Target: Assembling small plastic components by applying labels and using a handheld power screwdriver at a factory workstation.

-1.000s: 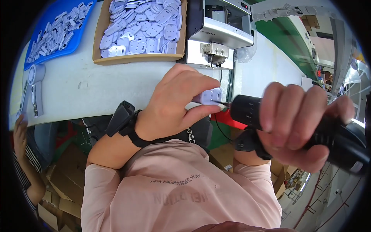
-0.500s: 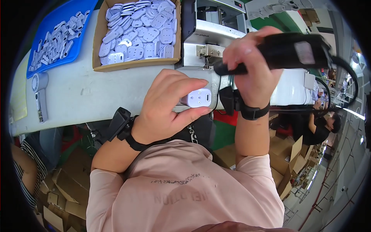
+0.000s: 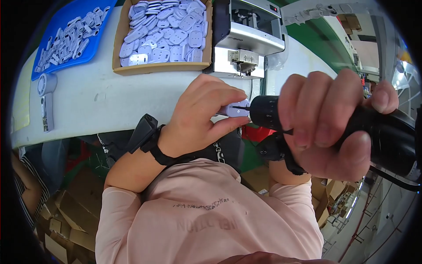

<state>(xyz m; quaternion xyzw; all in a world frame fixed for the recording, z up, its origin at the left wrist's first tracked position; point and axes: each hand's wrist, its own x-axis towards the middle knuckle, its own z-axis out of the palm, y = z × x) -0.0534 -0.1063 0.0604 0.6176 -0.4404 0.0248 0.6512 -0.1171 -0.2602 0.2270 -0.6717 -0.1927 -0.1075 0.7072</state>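
My left hand (image 3: 198, 115) pinches a small pale-lavender plastic housing (image 3: 236, 111) between thumb and fingers, its face with small holes turned to the right. Wrapped in my right hand (image 3: 327, 121) is a black electric screwdriver (image 3: 266, 111), held roughly level. Its thin bit reaches the face of the housing; whether it sits in a hole or on a screw I cannot make out. Part of the housing is hidden by my left fingers.
A cardboard box (image 3: 162, 69) full of flat pale plastic covers stands at the back, beside a silver-and-black screw feeder (image 3: 248, 42). A blue tray (image 3: 96, 43) of small white parts lies far left, with a small handheld fan (image 3: 47, 103) nearer. Another person's arm (image 3: 30, 185) shows at lower left.
My right hand has swung the screwdriver down from the screw feeder to the housing, bringing its bit to the face. My left hand with the housing has shifted slightly right.
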